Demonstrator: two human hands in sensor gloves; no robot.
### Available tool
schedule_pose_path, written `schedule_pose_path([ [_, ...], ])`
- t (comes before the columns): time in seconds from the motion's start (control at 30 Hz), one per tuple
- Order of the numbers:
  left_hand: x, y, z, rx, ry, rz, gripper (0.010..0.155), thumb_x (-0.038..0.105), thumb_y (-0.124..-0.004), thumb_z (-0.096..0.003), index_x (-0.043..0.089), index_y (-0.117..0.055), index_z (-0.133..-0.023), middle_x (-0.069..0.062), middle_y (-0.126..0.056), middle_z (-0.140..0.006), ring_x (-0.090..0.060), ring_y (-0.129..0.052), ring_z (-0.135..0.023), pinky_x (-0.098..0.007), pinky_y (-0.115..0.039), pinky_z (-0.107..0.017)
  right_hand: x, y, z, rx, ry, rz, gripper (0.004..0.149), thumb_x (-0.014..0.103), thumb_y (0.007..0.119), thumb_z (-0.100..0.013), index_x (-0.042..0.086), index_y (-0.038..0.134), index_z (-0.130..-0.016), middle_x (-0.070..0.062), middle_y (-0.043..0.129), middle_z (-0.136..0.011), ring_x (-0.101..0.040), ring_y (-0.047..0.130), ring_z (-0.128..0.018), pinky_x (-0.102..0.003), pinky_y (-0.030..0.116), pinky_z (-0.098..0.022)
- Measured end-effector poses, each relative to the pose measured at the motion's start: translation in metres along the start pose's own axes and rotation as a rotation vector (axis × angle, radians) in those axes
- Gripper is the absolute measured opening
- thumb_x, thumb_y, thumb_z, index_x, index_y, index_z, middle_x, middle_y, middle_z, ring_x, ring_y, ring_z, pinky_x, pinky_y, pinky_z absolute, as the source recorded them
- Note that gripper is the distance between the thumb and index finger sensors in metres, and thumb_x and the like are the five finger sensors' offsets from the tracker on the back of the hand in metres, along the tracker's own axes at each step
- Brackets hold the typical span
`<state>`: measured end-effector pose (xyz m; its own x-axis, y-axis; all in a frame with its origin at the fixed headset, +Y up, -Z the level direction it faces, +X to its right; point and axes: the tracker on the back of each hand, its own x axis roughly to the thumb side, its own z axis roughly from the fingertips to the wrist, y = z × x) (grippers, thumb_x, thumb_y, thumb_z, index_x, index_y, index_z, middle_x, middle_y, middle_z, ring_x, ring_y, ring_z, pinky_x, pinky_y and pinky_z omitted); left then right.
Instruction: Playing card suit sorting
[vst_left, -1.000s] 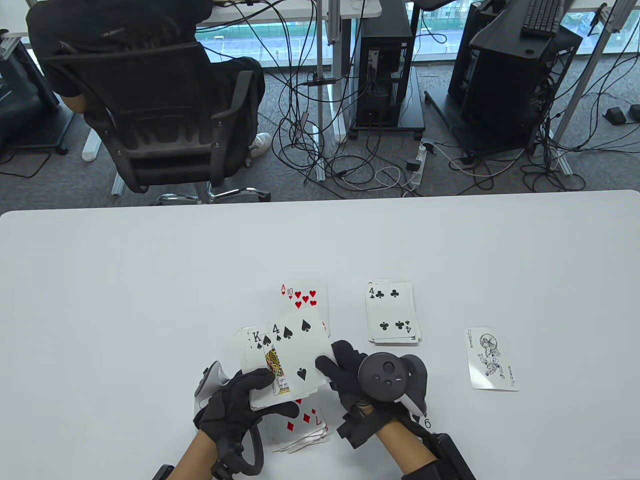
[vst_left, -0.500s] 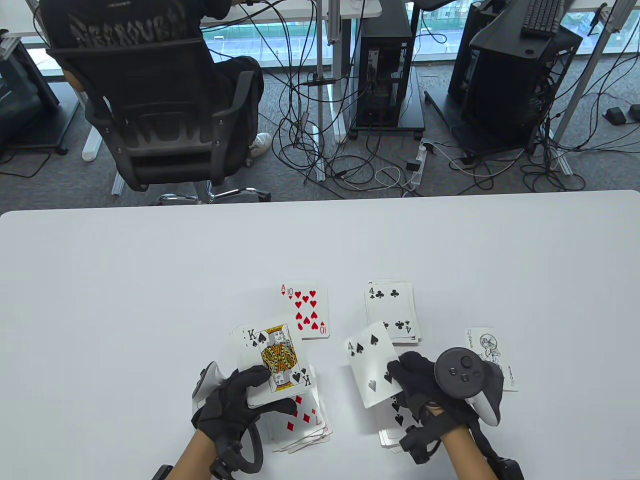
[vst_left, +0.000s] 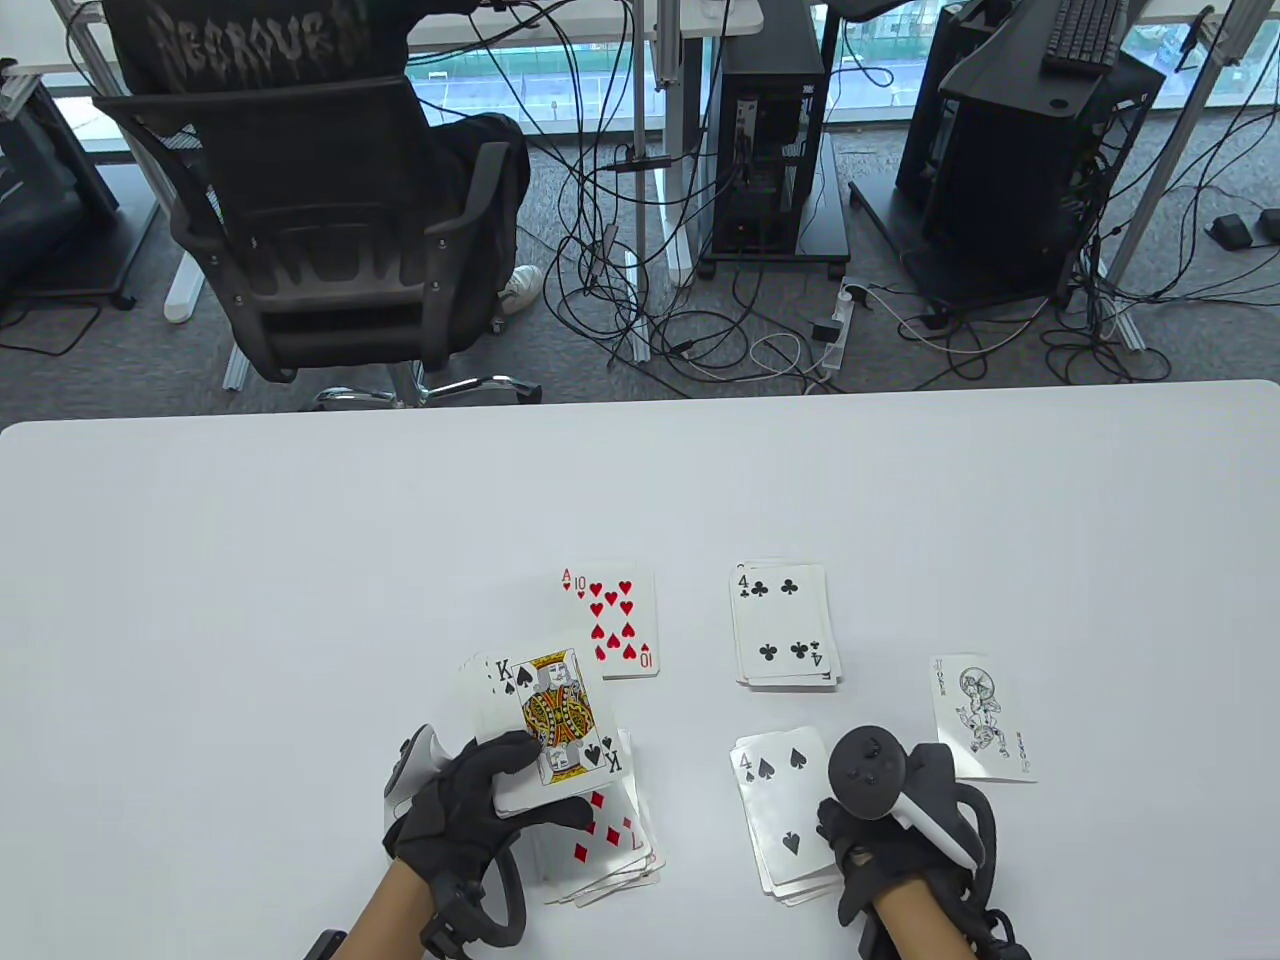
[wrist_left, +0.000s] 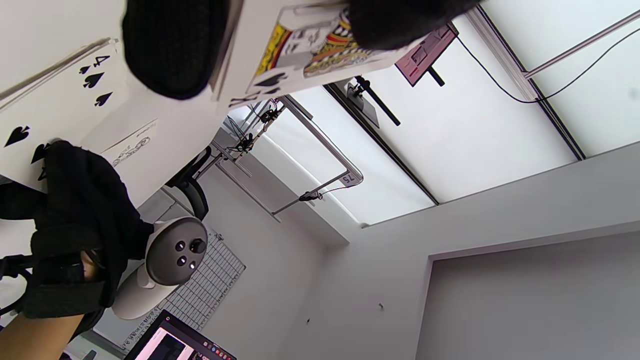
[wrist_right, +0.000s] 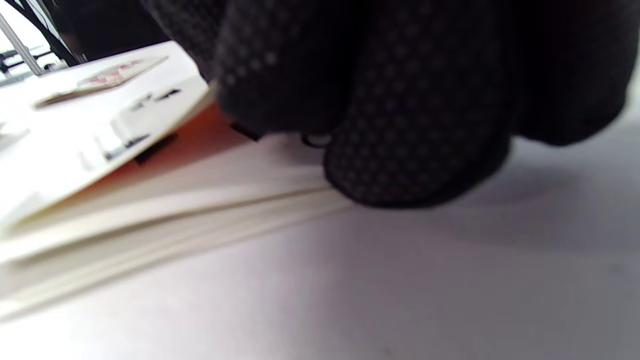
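Observation:
My left hand grips a fan of unsorted cards with the king of spades on top; its fingers clamp that king in the left wrist view. My right hand pinches the right edge of the 4 of spades, which lies on the spade pile at the front right. Close up, the fingertips sit at the pile's edge, with the top card slightly raised. Other piles: 10 of hearts, 4 of clubs, 7 of diamonds under my left hand.
A joker lies face up just right of my right hand. The white table stretches bare to the left and far side. Beyond its far edge a person sits in an office chair, with cables and computer towers around.
My right hand drew the 4 of spades off the held fan, carried it right and down, and set it on the spade pile. The left hand stayed put, king of spades now on top.

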<state>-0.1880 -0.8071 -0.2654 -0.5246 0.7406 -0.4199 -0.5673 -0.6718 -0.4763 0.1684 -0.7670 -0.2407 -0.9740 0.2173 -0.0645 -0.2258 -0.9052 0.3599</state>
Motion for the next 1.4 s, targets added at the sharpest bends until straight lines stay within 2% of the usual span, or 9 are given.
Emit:
schedule_pose_path([
  [0.43, 0.000, 0.000, 0.000, -0.002, 0.010, -0.002, 0.051, 0.040, -0.064, -0.0636, 0.030, -0.041, -0.108, -0.002, -0.055, -0.113, -0.033, -0.073, -0.101, -0.046, -0.080, -0.060, 0.017, 0.003, 0.003, 0.017, 0.011, 0.316, 0.055, 0.032, 0.065, -0.056, -0.020, 0.076, -0.071, -0.011, 0.095, -0.031, -0.031, 0.098, -0.021, -0.053, 0.085, -0.027],
  [0.5, 0.000, -0.001, 0.000, -0.005, 0.012, -0.002, 0.051, 0.040, -0.064, -0.0636, 0.029, -0.041, -0.108, -0.002, -0.055, -0.113, -0.033, -0.073, -0.100, -0.047, -0.080, -0.060, 0.019, -0.006, 0.001, 0.045, 0.030, 0.274, 0.057, 0.033, 0.066, -0.056, -0.020, 0.074, -0.073, -0.012, 0.095, -0.032, -0.031, 0.098, -0.024, -0.053, 0.084, -0.028],
  [0.6, 0.000, -0.001, 0.000, -0.011, 0.015, -0.005, 0.051, 0.040, -0.064, -0.0636, 0.030, -0.041, -0.108, -0.002, -0.054, -0.113, -0.033, -0.073, -0.100, -0.047, -0.080, -0.060, 0.027, -0.025, 0.000, -0.025, -0.015, 0.106, 0.058, 0.032, 0.065, -0.056, -0.022, 0.072, -0.074, -0.013, 0.094, -0.033, -0.033, 0.098, -0.024, -0.054, 0.084, -0.028],
  [0.67, -0.001, -0.001, 0.000, -0.016, 0.019, -0.006, 0.051, 0.040, -0.064, -0.0636, 0.030, -0.041, -0.108, -0.002, -0.055, -0.113, -0.033, -0.073, -0.100, -0.047, -0.080, -0.060, 0.042, -0.039, 0.001, -0.115, -0.110, -0.062, 0.057, 0.031, 0.065, -0.056, -0.023, 0.072, -0.075, -0.014, 0.094, -0.034, -0.034, 0.097, -0.025, -0.055, 0.083, -0.029],
  [0.8, -0.002, -0.001, 0.000, -0.026, 0.030, -0.013, 0.051, 0.040, -0.064, -0.0636, 0.029, -0.041, -0.108, -0.002, -0.055, -0.113, -0.033, -0.073, -0.100, -0.047, -0.080, -0.060, 0.074, -0.049, 0.001, -0.196, -0.302, -0.229, 0.057, 0.032, 0.064, -0.057, -0.022, 0.071, -0.076, -0.014, 0.094, -0.037, -0.035, 0.097, -0.028, -0.055, 0.082, -0.030],
  [0.9, -0.003, -0.002, 0.000, -0.033, 0.036, -0.014, 0.051, 0.040, -0.064, -0.0635, 0.029, -0.041, -0.108, -0.002, -0.055, -0.113, -0.033, -0.073, -0.100, -0.047, -0.080, -0.060, 0.100, -0.046, 0.000, -0.246, -0.445, -0.335, 0.059, 0.033, 0.063, -0.057, -0.022, 0.070, -0.078, -0.015, 0.094, -0.039, -0.035, 0.097, -0.030, -0.056, 0.082, -0.032],
  [1.13, -0.004, -0.002, -0.001, -0.040, 0.038, -0.018, 0.051, 0.040, -0.064, -0.0636, 0.029, -0.041, -0.108, -0.002, -0.055, -0.113, -0.033, -0.073, -0.100, -0.047, -0.080, -0.060, 0.141, -0.036, -0.005, -0.243, -0.613, -0.531, 0.072, 0.042, 0.063, -0.057, -0.024, 0.057, -0.086, -0.020, 0.090, -0.051, -0.041, 0.094, -0.041, -0.060, 0.078, -0.038],
  [1.23, -0.004, -0.003, -0.002, -0.041, 0.040, -0.018, 0.051, 0.040, -0.064, -0.0635, 0.029, -0.041, -0.108, -0.002, -0.055, -0.113, -0.033, -0.073, -0.100, -0.047, -0.080, -0.060, 0.153, -0.031, -0.005, -0.215, -0.633, -0.522, 0.079, 0.045, 0.066, -0.056, -0.025, 0.051, -0.089, -0.021, 0.088, -0.055, -0.043, 0.092, -0.045, -0.062, 0.076, -0.040],
  [1.4, -0.005, -0.004, -0.002, -0.040, 0.039, -0.023, 0.051, 0.040, -0.064, -0.0635, 0.029, -0.041, -0.108, -0.002, -0.055, -0.113, -0.033, -0.073, -0.100, -0.047, -0.080, -0.060, 0.156, -0.025, -0.007, -0.268, -0.629, -0.430, 0.079, 0.045, 0.069, -0.054, -0.024, 0.051, -0.087, -0.018, 0.088, -0.053, -0.040, 0.093, -0.044, -0.060, 0.078, -0.040],
])
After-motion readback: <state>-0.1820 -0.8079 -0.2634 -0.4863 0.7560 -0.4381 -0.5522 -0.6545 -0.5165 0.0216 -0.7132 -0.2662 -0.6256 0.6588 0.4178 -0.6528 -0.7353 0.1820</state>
